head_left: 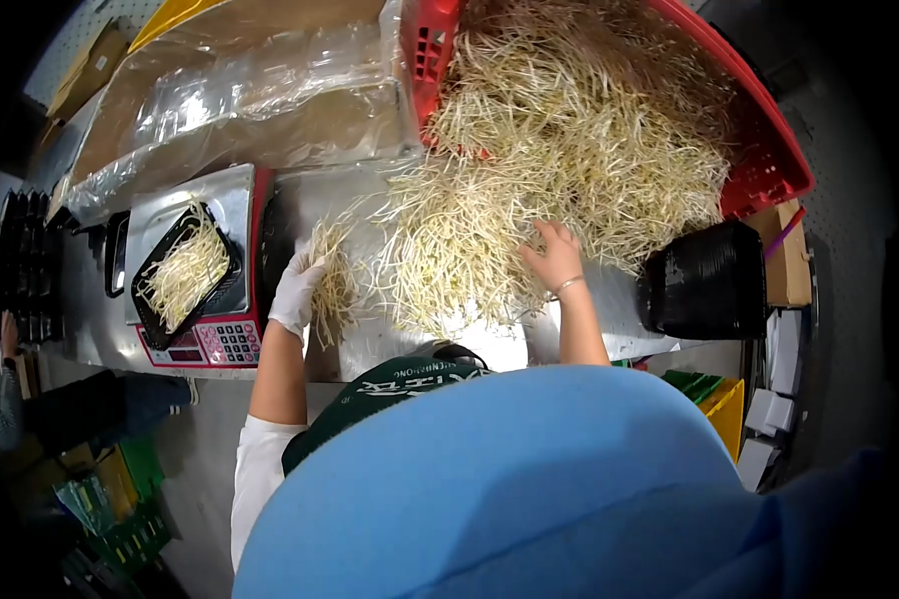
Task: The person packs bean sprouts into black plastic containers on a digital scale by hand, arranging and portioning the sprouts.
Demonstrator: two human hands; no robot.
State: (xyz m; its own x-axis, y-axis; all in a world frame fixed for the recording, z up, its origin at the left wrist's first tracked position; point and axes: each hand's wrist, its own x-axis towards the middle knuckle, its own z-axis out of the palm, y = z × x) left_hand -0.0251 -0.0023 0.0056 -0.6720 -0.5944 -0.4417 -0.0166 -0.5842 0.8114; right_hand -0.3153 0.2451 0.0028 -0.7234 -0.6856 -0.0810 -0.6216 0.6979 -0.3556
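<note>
Bean sprouts [459, 250] lie in a heap on the metal table [370, 349], spilling from a red crate [779, 160]. My left hand [298, 292], in a white glove, is closed around a bunch of sprouts [332, 280] left of the heap. At the heap's right side my right hand [554, 258], bare and with a band at the wrist, has its fingers apart and touches the sprouts. A black tray [232, 262] with sprouts in it sits tilted on a red scale [228, 342] to the left.
A cardboard box lined with clear plastic [240, 100] stands behind the scale. Stacked black trays [707, 285] are at the right, more black trays [30, 265] at the far left. Another person's hand [9, 334] shows at the left edge.
</note>
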